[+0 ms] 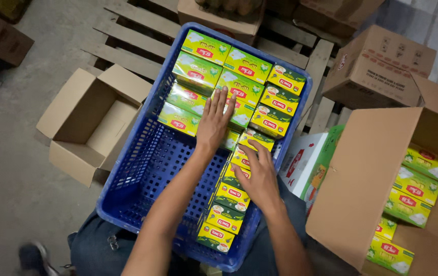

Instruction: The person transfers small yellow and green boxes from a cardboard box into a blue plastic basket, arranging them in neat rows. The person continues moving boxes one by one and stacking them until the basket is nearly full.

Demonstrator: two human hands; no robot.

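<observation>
Boxes [235,197] under right hand [261,179], perhaps hidden

A blue plastic crate [142,168] rests across the person's lap, its far half packed with green and yellow boxes [239,76]. The left hand [214,122] lies flat, fingers spread, on boxes near the crate's middle, while the right hand [259,176] presses on a row of dark green boxes [226,214] along the right wall. An empty cardboard box [91,120] sits left; an open carton [382,184] holding more boxes stands right.
</observation>
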